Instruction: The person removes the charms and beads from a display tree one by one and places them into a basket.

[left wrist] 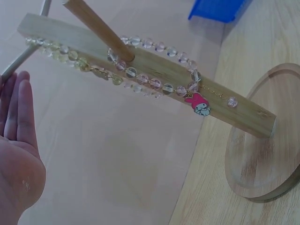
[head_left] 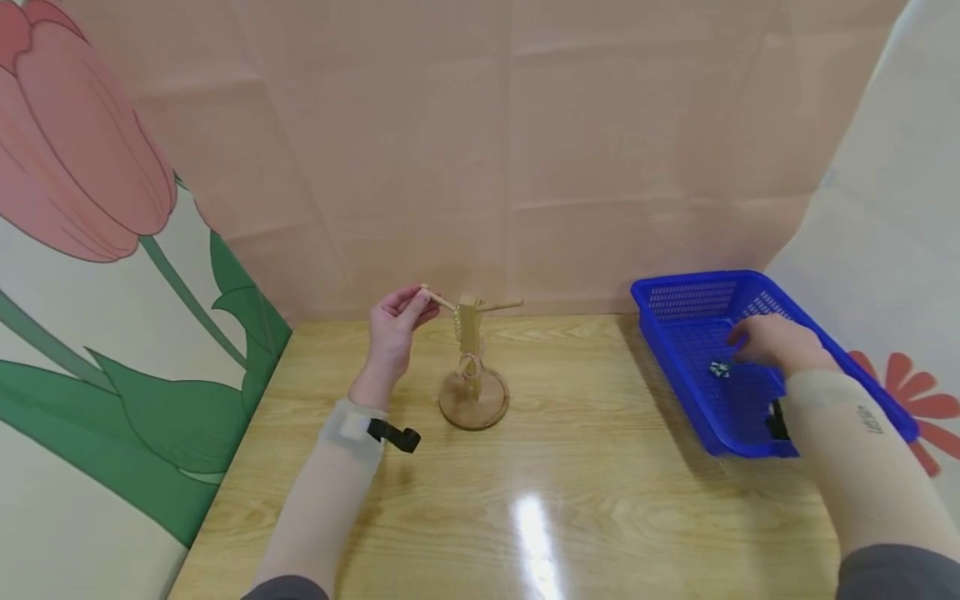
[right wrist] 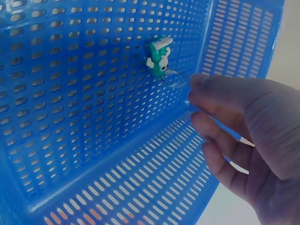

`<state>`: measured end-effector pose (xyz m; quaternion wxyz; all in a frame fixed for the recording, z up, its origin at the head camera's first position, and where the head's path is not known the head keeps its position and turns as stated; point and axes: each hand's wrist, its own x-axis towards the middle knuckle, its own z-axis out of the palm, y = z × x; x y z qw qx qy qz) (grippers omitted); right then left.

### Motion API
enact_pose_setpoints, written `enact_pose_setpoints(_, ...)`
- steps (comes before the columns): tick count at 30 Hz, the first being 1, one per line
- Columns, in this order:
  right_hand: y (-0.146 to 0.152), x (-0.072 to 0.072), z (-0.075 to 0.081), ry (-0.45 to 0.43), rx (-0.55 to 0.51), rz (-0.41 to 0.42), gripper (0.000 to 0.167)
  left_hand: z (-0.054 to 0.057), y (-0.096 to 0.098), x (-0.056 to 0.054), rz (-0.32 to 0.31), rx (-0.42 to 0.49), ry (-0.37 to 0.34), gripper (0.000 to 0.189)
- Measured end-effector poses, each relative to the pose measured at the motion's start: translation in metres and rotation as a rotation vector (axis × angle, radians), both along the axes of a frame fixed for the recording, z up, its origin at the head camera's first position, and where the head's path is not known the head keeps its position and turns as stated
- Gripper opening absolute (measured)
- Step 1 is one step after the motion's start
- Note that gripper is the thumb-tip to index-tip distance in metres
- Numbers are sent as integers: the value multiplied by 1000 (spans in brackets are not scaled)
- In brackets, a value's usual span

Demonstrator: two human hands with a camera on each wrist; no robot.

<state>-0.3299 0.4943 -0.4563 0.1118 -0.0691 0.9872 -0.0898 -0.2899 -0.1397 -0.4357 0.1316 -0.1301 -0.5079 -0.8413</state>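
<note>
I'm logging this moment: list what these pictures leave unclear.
Left hand, its full grip: left wrist view, cut off by the left edge.
Clear bit by the right hand: right wrist view, too blurred to name or tell if pinched.
Lettering on right forearm: head view, too small to read.
Part of blue basket: head view, behind the right forearm.

I have my left arm [head_left: 322,492] reaching forward, the left wrist [head_left: 369,388] just behind the fingers [left wrist: 26,110]; on that left hand [head_left: 392,325] the thumb and forefinger pinch at their tips, with the neighbouring fingers nearly straight beside them. My right arm [head_left: 862,467] angles forward and inward, the right wrist [head_left: 813,362] behind and outward of its fingertips. From here I see the right hand [head_left: 780,340] back-up, its thumb [right wrist: 229,91] close against the forefinger, other fingers loosely curled just beside; whether the tips grip anything I cannot tell.
</note>
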Motion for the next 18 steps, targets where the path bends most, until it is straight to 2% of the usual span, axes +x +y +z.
enact_pose_setpoints(8,0,10,5,-13,-29,-2,46,-1,0,5,1,-29,-5,19)
enact_pose_setpoints(13,-6,14,13,48,-62,26,41,-3,3,6,10,-27,-8,21)
enact_pose_setpoints(18,-16,15,22,110,-147,28,38,-3,6,4,6,-13,5,21)
